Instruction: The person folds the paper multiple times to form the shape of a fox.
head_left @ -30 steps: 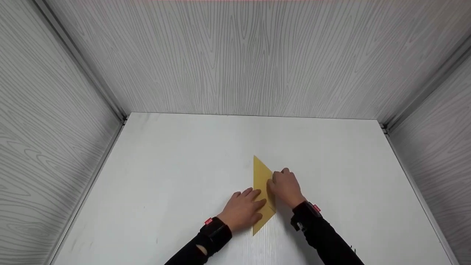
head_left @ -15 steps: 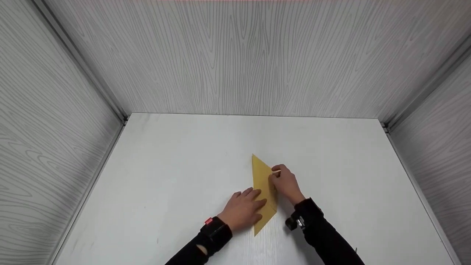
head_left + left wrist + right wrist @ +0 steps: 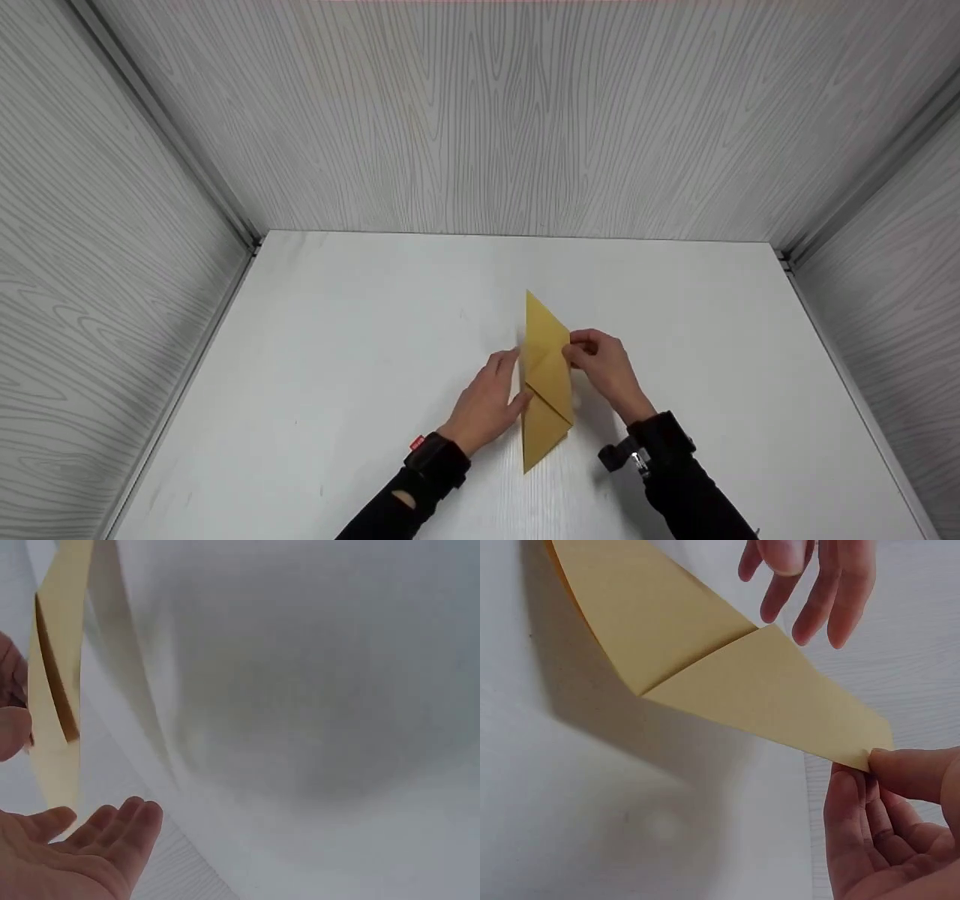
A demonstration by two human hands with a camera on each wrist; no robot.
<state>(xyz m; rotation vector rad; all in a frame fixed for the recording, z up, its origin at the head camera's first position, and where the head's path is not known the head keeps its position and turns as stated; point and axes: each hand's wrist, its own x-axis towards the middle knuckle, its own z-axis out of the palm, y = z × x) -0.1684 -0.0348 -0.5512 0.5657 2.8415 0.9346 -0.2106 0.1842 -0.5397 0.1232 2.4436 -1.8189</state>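
A folded sheet of yellow paper (image 3: 545,375), long and pointed at both ends, is raised off the white table and casts a shadow. My right hand (image 3: 611,375) pinches its right edge between thumb and fingers; in the right wrist view the thumb (image 3: 911,772) lies on top at one corner. My left hand (image 3: 484,405) is at the paper's left side, fingers extended, thumb tip right at the paper's edge. In the left wrist view the left palm (image 3: 60,866) faces up below the paper (image 3: 64,652). A diagonal flap edge crosses the paper's middle.
The white tabletop (image 3: 360,322) is bounded by a wood-grain back panel (image 3: 480,120) and by side panels at left (image 3: 112,262) and right (image 3: 892,247). Dark bands with small devices sit on both wrists.
The paper has lifted from the table and shifted slightly up and right, pinched by the right hand. My left hand has stopped pressing on it and moved to its left edge.
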